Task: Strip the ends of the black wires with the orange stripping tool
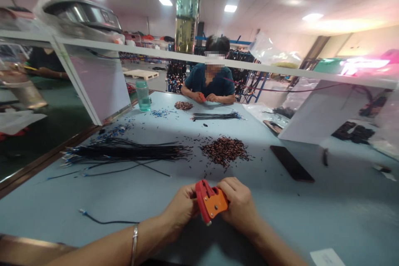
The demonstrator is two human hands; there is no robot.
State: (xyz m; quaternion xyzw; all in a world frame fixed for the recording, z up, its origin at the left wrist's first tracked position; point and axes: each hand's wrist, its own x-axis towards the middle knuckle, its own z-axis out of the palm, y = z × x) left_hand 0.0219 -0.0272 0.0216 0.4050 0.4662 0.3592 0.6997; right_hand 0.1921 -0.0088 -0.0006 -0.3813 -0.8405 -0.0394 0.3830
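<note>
My right hand (238,201) is closed round a red and orange wire stripper (215,203), whose red jaw end points left and towards me. My left hand (183,205) is pinched at the red jaw, its fingertips partly hidden behind the tool. A black wire (109,221) with a blue tip runs from the left behind my left forearm towards that hand; its other end is hidden. Beyond my hands lies a bundle of black wires (134,151), blue tips to the left and coppery ends to the right. Beside it is a heap of small black and copper-coloured pieces (225,150).
A dark phone (292,163) lies to the right. Small blue pieces (118,130) are scattered at the left. Opposite sits a co-worker (212,81) holding a red tool, behind another wire bundle (216,115). A green bottle (143,96) stands far left; a shelf beam (149,52) crosses above.
</note>
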